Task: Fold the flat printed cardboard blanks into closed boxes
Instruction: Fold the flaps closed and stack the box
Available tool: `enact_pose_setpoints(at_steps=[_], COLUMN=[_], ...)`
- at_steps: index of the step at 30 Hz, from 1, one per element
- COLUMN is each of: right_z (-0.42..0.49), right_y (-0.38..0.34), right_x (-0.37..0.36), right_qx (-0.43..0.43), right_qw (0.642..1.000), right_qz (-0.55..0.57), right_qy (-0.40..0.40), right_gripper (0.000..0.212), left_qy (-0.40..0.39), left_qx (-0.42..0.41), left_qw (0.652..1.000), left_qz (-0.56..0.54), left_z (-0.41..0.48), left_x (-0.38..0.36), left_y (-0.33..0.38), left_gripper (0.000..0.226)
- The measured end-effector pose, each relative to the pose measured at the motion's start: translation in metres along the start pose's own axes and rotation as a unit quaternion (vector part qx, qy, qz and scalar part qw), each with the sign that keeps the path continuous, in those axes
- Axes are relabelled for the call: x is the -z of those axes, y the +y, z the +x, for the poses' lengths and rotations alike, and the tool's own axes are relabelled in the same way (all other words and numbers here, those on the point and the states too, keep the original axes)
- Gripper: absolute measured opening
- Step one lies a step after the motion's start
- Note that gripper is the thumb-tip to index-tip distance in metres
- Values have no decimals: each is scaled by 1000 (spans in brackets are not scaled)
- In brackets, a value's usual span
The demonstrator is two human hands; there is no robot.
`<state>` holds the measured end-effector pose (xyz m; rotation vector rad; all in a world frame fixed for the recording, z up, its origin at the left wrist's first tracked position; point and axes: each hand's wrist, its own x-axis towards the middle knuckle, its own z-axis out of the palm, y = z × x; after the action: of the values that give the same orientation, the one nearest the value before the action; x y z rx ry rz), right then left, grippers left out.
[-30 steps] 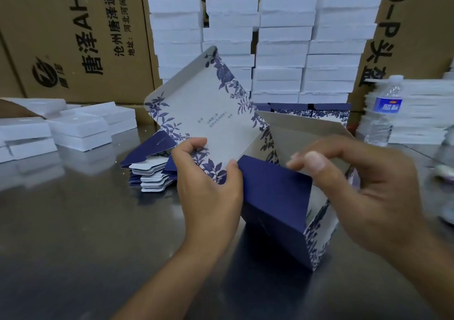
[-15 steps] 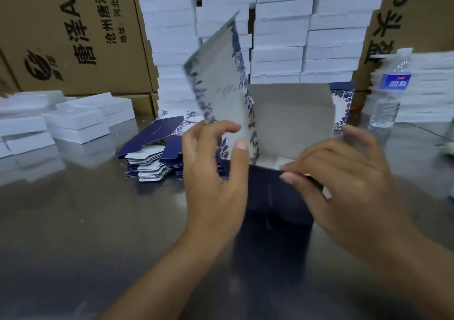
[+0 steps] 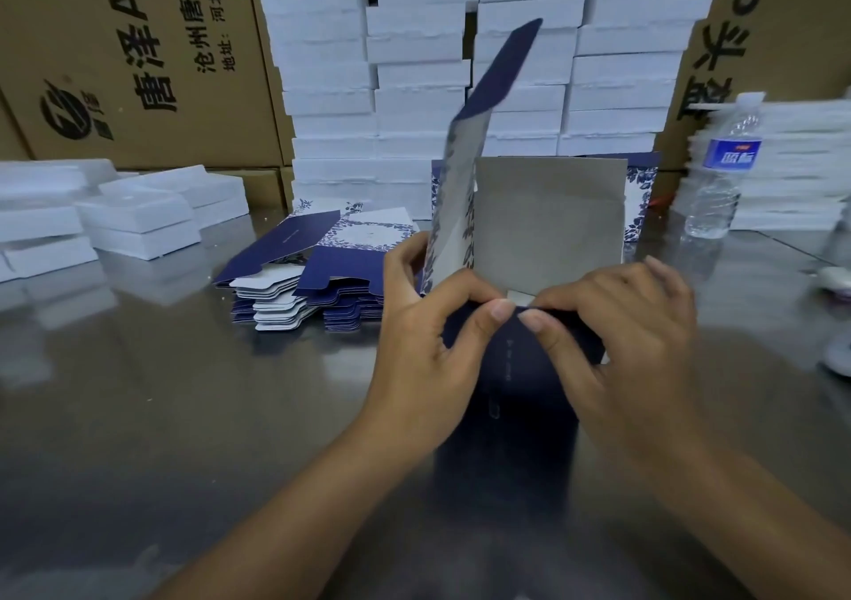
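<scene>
Navy box (image 3: 506, 362) pinched btwn L hand (image 3: 423, 351) & R hand (image 3: 635, 346).

table (image 3: 138, 415): metal, smooth, semi-gloss; carries blurred reflections of the stacks.
half-folded box (image 3: 548, 212): thin cardboard; inner face raw grey, matt; outer face printed navy with white floral panels, low sheen.
flat blanks (image 3: 331, 268): same printed card, navy and white, matt; pale cut edges.
white boxes (image 3: 414, 60): white, matt, edges slightly ragged; paper or foam, cannot tell.
brown cartons (image 3: 138, 47): kraft board, matt, black print.
water bottle (image 3: 718, 185): clear plastic, glossy; blue label.
</scene>
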<state>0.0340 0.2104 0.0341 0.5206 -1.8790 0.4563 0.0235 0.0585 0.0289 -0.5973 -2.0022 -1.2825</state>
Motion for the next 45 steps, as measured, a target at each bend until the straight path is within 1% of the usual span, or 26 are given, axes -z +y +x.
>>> enact_pose_setpoints(at_steps=[4, 7, 9, 13, 15, 18, 22, 28, 30, 33, 35, 40, 45], right_z=[2, 1, 1, 1, 2, 2, 1, 3, 3, 2, 2, 3, 5], right_y=[-1, 0, 1, 7, 10, 9, 10, 17, 17, 16, 17, 19, 23], right_x=[2, 4, 4, 5, 6, 5, 4, 7, 6, 6, 6, 10, 11], right_qx=[-25, -27, -17, 34, 46, 38, 37, 43, 44, 40, 38, 47, 58], right_qw=[999, 999, 1000, 998, 997, 997, 998, 996, 996, 997, 996, 996, 997], right_qz=[24, 23, 19, -34, -51, -47, -43, -46, -41, -37, -34, -30, 0], right_qy=[-13, -10, -4, 36, 46, 45, 41, 61, 59, 61, 67, 74, 44], right_gripper=[21, 23, 24, 30, 31, 31, 30, 35, 35, 34, 34, 36, 35], left_qy=[-4, 12, 24, 17, 14, 18, 33, 37, 51, 107, 117, 119, 106], left_qx=[-17, -19, -21, -31, -33, -38, -31, -43, -49, -85, -108, -106, -90], left_qw=[1000, 1000, 999, 999, 999, 999, 998, 996, 992, 968, 959, 968, 977], left_qz=[2, -4, 5, 11, 12, 21, 48, 70, 104, 210, 234, 192, 163], left_z=[0, 1, 2, 4, 4, 4, 5, 7, 5, 4, 5, 8, 10], left_x=[0, 1, 2, 4, 3, 4, 7, 10, 11, 14, 16, 18, 18], left_y=[-2, -2, -4, -6, -5, -8, -11, -15, -15, -15, -15, -13, -13], left_gripper=[9, 9, 11, 14, 15, 16, 25, 20, 25, 34, 35, 35, 32])
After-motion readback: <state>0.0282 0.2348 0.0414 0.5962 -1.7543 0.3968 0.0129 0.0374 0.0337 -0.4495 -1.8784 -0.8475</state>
